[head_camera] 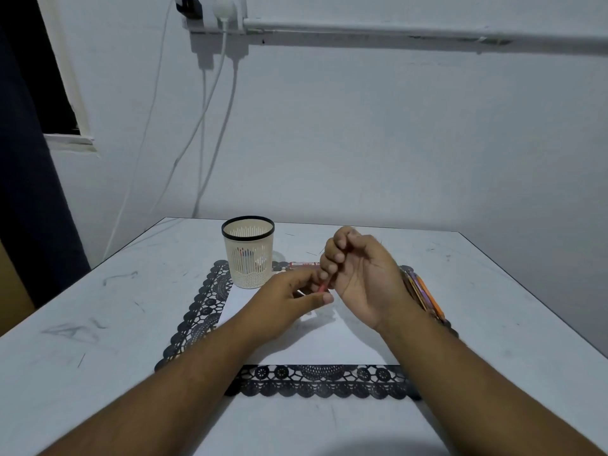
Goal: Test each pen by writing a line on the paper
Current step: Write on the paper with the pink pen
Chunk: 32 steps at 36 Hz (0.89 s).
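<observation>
A white sheet of paper [332, 343] lies on a black lace mat [316, 381]. Above the paper both hands meet on a red pen [323, 287], of which only a short piece shows. My right hand [358, 274] has its fingers curled round the pen's upper part. My left hand [292, 301] pinches its lower end between thumb and fingers. A cream mesh pen cup [248, 251] with a black rim stands at the mat's far left corner and holds several pens. Several more pens [426, 297] lie on the mat to the right, partly hidden by my right wrist.
A red flat object [304, 264] lies behind my hands at the mat's far edge. The grey table [98, 324] bears scuff marks. White cables [204, 126] hang down the wall behind the table's left corner.
</observation>
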Motion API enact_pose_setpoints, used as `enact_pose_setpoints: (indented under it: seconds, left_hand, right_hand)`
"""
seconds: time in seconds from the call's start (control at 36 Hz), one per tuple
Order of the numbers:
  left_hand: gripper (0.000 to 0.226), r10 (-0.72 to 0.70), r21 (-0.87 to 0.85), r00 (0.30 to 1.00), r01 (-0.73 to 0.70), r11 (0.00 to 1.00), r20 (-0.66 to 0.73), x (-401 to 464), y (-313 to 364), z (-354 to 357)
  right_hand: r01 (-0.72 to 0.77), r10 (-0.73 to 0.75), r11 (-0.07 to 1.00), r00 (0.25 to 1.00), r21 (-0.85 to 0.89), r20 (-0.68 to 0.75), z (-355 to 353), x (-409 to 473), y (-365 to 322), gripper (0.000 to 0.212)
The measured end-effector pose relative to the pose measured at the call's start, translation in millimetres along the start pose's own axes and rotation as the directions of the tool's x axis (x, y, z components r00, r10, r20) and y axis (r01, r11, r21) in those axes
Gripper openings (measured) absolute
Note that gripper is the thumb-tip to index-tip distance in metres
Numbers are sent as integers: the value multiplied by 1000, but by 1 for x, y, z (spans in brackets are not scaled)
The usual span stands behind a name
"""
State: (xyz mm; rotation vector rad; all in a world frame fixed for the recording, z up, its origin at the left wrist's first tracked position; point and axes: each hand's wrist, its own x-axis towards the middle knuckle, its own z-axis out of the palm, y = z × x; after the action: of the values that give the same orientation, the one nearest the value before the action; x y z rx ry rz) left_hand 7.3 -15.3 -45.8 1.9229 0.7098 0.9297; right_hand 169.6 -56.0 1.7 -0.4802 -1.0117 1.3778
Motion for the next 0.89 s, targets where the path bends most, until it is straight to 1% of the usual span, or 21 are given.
enact_pose_setpoints:
  seconds: [0.06,0.08,0.14,0.17,0.19,0.31,0.33,0.39,0.42,0.44,0.53,0.58,0.64,0.78,0.83,0.89]
  left_hand:
    - [19,-4,-63,1000,4,998,-2,0,1,1]
    - [17,-6,-99,1000,6,995,-7,0,2,2]
    - [11,-5,-137,1000,3,991,-19,1,5,3]
    - [10,1,-145,1000,-5,989,-27,2,7,3]
    - [10,8,-166,999,-15,986,-41,2,9,4]
    - [27,-18,-317,991,-24,948,-131,2,18,9]
    - [27,-28,-326,988,-24,945,-152,3,20,10]
    - [18,-38,-349,983,-27,937,-179,5,22,11]
    - [15,-48,-404,980,-34,914,-191,5,22,11]
    - [18,-59,-479,978,-45,876,-201,6,23,9]
    - [42,-44,-647,979,-98,756,-200,8,28,-1]
    - [48,-44,-729,978,-122,673,-204,7,30,-8]
    - [46,-46,-769,974,-146,622,-222,7,29,-14]
    - [44,-33,-818,969,-189,543,-246,6,27,-28]
    - [44,-41,-818,965,-196,540,-258,5,26,-32]
    - [40,-32,-806,967,-191,560,-252,5,24,-34]
  right_hand:
    - [4,-9,991,999,-134,-34,3,-2,4,14]
    - [13,-26,970,998,-244,-52,5,-4,5,16]
    - [36,-85,873,993,-487,-79,8,-7,6,22]
    - [40,-109,822,990,-568,-87,9,-8,6,24]
    - [39,-116,794,989,-607,-89,10,-8,7,24]
    - [28,-85,784,994,-621,-63,10,-9,11,21]
    - [24,-78,787,995,-616,-60,10,-10,11,22]
    - [25,-76,793,995,-609,-59,7,-9,13,25]
    - [19,-76,797,995,-604,-69,5,-8,14,25]
    - [8,-73,799,994,-602,-83,4,-7,14,26]
    - [-33,-52,806,991,-591,-126,3,-4,15,26]
    - [-95,9,808,989,-582,-148,1,-3,16,24]
    - [-180,100,790,981,-586,-167,-3,-2,20,20]
    - [-364,308,745,931,-559,-195,-5,-5,34,21]
    - [-398,356,750,916,-529,-184,-4,-5,38,22]
    - [-410,379,747,909,-523,-172,-5,-5,41,23]
